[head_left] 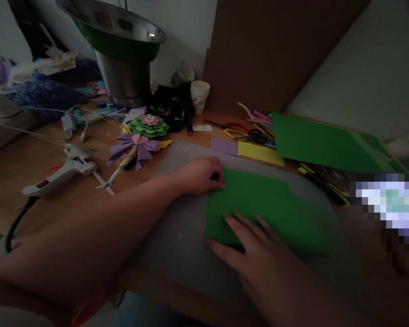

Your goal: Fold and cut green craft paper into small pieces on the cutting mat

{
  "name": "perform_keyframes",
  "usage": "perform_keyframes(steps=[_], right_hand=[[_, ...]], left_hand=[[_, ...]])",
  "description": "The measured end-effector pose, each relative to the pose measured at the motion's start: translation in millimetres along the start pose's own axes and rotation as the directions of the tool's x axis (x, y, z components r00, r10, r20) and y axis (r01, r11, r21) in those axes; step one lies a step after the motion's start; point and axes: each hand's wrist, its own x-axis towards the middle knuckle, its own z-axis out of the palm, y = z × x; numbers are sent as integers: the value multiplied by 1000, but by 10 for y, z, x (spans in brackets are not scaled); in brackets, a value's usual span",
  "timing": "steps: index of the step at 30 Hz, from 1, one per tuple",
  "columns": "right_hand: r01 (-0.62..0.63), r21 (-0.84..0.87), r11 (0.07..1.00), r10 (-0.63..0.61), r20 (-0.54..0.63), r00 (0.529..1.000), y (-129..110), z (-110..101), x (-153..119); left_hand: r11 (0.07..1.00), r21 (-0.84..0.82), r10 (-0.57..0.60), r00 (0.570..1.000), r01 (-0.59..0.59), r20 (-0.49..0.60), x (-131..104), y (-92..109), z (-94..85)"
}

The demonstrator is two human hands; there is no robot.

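A green sheet of paper (255, 190) lies on a grey cutting mat (177, 245) in front of me. Its right end is blurred. At the sheet's far left corner, my left hand (202, 175) is closed, with curled fingers and the thumb pressed at the paper's edge. My right hand (259, 247) rests flat across the near side of the sheet, fingers spread, the thumb along the near left corner. Just beyond the mat's far edge are a purple paper piece (224, 146) and a yellow paper piece (261, 153).
A glue gun (64, 170) and a paper flower (148, 126) lie left. Behind stand a metal bucket (126, 68) and paper cups (200, 95). Scissors (255, 136), a box cutter (323, 184) and a larger green sheet (320, 141) sit right, near a pixelated bright object (391, 200).
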Motion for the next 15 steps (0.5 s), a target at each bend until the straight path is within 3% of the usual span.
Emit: perform_keyframes(steps=[15], right_hand=[[11,-8,1000,-11,-29,1000,-3,-4,14]], left_hand=[[999,1,39,999,-39,-3,-2,-23,8]])
